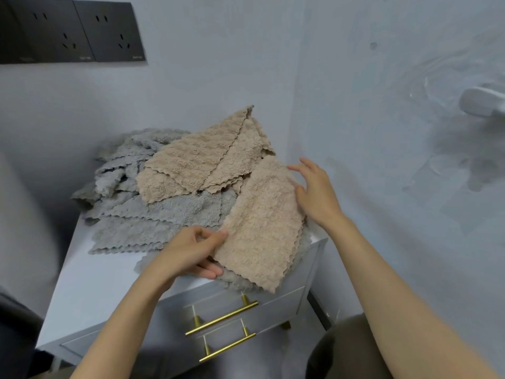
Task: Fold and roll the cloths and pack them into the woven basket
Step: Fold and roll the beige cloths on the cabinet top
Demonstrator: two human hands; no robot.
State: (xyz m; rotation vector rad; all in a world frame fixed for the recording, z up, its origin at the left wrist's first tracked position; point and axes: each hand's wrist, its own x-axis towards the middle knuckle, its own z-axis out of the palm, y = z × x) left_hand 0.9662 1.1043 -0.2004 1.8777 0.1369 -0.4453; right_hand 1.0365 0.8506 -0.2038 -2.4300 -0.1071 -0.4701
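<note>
Grey cloths (142, 220) sprawl over the back-left of the worktop (95, 283). At its front edge the left hand (191, 250) has a closed grip, pinching the near border of a beige cloth (262, 220). I would draw it taut and match the edges before folding. It is fluffy and scallop-edged, slanting toward the front-right corner. The right hand (314, 192), fingers straight, touches its far edge and holds nothing.

Open along the bare cabinet top (90, 283) at lower left. Blocked at centre and right by heaped cloths (164, 214). Hemmed in behind and right by walls (218, 77), with a white fixture (482, 103) jutting at upper right.
</note>
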